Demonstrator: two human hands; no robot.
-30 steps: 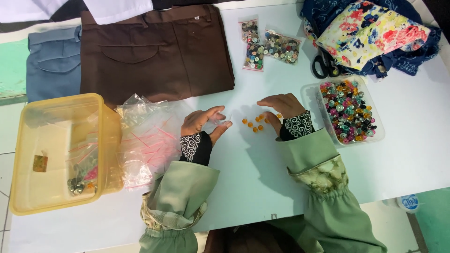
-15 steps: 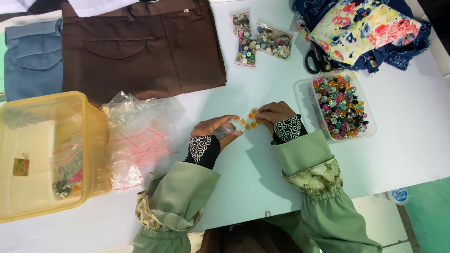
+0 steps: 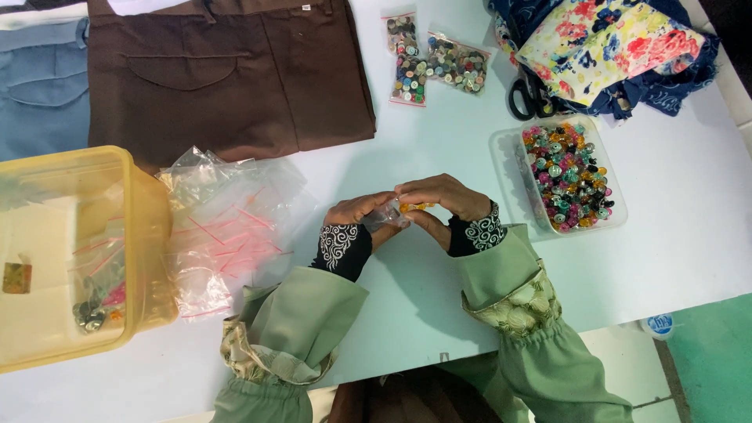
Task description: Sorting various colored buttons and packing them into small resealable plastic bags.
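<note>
Both hands meet at the middle of the white table. My left hand pinches a small clear plastic bag by its edge. My right hand curls over the bag's mouth with several small orange buttons at its fingertips. Both wrists wear black cuffs with white swirls under green sleeves. A clear tray of mixed coloured buttons lies just right of my right hand.
A pile of empty clear bags with pink strips lies left of my hands, beside a yellow plastic box. Brown trousers and blue trousers lie at the back. Filled button bags, black scissors and floral cloth sit at the back right.
The orange buttons lay loose on the table between my hands a second ago. My hands have since come together, the left now holding a small bag and the right gathering the buttons at it.
</note>
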